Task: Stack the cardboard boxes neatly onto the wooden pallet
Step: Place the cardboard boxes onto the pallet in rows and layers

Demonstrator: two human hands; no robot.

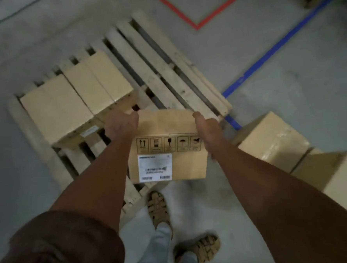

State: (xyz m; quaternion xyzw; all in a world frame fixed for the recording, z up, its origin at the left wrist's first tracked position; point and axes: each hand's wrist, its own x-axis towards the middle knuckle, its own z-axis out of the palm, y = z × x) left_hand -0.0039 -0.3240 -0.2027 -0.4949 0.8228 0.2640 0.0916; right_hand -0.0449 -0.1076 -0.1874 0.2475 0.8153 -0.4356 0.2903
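Note:
I hold a cardboard box (169, 143) in the air over the near edge of the wooden pallet (160, 71). Its near face shows handling symbols and a white label. My left hand (121, 125) grips the box's upper left corner, fingers curled over the far side. My right hand (206, 127) grips the upper right corner the same way. Three boxes (75, 94) stand side by side in a row on the pallet's left part, just left of the held box.
Two more cardboard boxes (275, 143) sit on the floor at my right. My sandalled feet (159, 209) stand at the pallet's near corner. Blue tape (285, 41) and red tape (198, 24) mark the concrete floor beyond. The pallet's right slats are bare.

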